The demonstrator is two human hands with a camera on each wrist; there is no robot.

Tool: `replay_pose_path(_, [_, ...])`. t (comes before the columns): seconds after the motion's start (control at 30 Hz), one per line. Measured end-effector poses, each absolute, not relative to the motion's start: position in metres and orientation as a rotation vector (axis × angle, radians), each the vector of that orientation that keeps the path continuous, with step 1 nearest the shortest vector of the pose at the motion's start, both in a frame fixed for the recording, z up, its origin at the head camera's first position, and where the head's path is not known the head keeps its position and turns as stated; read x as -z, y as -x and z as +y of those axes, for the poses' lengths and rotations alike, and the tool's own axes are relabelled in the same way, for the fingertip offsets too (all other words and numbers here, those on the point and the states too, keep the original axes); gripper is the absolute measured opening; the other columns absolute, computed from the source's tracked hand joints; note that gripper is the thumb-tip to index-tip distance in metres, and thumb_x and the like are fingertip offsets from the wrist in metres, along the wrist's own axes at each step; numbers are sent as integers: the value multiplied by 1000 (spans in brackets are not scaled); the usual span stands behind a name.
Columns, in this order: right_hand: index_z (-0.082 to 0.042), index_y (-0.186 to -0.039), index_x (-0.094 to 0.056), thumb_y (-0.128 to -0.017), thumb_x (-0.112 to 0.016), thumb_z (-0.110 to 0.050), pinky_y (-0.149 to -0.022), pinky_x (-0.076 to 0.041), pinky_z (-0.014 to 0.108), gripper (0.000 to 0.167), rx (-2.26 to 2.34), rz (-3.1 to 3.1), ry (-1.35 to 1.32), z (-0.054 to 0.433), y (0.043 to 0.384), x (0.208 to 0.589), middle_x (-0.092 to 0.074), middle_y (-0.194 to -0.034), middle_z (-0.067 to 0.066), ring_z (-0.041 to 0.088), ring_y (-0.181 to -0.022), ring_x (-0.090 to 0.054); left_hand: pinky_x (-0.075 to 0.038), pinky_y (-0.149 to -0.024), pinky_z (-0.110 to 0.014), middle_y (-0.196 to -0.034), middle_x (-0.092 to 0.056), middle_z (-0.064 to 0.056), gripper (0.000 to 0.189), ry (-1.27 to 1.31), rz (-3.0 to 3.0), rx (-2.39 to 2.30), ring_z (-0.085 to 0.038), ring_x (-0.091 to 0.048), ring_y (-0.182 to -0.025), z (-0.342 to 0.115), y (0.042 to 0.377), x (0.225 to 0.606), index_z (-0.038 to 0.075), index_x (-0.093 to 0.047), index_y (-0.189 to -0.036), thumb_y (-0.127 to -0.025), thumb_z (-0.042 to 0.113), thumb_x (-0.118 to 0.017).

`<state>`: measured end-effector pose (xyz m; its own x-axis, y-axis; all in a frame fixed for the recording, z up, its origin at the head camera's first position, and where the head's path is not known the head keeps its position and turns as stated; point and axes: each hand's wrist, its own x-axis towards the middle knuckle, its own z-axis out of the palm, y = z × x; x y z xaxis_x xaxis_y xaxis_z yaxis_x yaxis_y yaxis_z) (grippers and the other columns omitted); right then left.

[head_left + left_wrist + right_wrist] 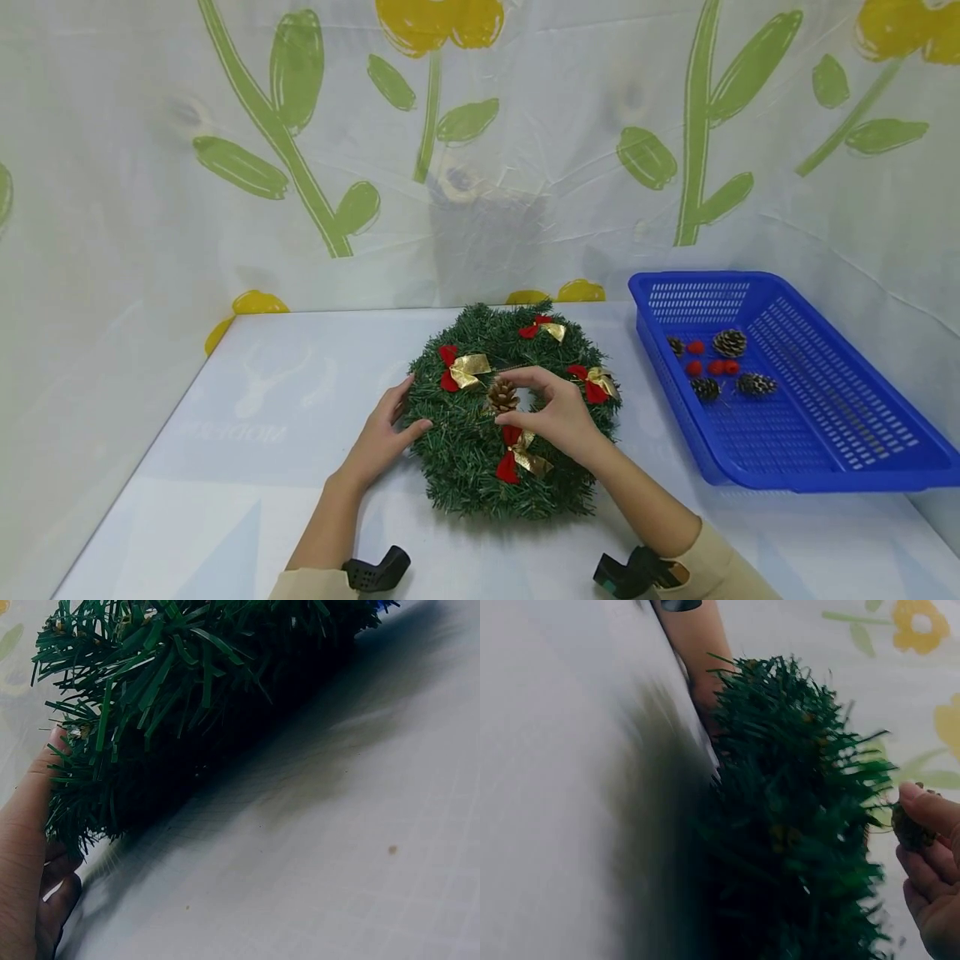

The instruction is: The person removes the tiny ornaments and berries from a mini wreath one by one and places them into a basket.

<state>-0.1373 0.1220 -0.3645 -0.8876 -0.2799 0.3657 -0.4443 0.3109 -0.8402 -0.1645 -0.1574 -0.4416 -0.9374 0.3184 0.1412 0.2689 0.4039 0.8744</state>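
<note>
A green wreath [465, 475] lies on the white table, decorated with several red and gold bows [465, 370]. At its left edge my left hand [381, 433] holds the greenery, the thumb on the near side and the other fingers around the outer rim. Between thumb and fingers of my right hand [558, 417] is a brown pine cone [502, 395], held over the wreath's inner part beside the central hole. In the right wrist view the pine cone [913, 825] sits in the pinch, and a thin wire shows next to it.
To the right stands a blue plastic basket [705, 454] with perforated walls. Inside lie several pine cones [730, 342] and red berries [694, 367]. A white curtain [525, 225] with printed flowers hangs behind the table [247, 450].
</note>
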Motion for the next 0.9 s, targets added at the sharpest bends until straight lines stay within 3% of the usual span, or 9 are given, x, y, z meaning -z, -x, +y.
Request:
replay_pose_path(0.17, [-8, -116, -65, -71, -82, -10, -93, -47, 55, 48, -1627, -2434, -645, 133, 137, 360, -68, -110, 8, 15, -101, -62, -28, -112, -51, -149, -30, -15, 77, -547, 2591, -1607, -40, -29, -137, -157, 165, 443, 18, -21, -152, -90, 29, -65])
replay_pose_path(0.5, [-3, -113, -64, -70, -82, -4, -89, -51, 50, 47, -1501, -2448, -628, 160, 141, 347, -67, -111, 13, 4, -98, -60, -28, -112, -51, -150, -30, -14, 76, -542, 2585, -1613, -39, -29, -137, -157, 166, 445, 19, -22, -152, -90, 30, -65])
replay_pose_path(0.8, [-6, -116, -64, -74, -80, -10, -89, -51, 50, 45, -1479, -2548, -533, 174, 138, 336, -65, -111, 10, 13, -102, -59, -27, -113, -51, -151, -28, -13, 77, -520, 2574, -1611, -39, -28, -138, -157, 165, 443, 21, -20, -152, -90, 31, -65])
replay_pose_path(0.9, [-5, -116, -64, -74, -80, -9, -85, -53, 47, 45, -1472, -2559, -541, 178, 138, 332, -64, -110, 11, 10, -101, -58, -27, -113, -51, -152, -27, -13, 77, -518, 2575, -1618, -39, -27, -138, -157, 164, 443, 20, -20, -152, -90, 30, -65])
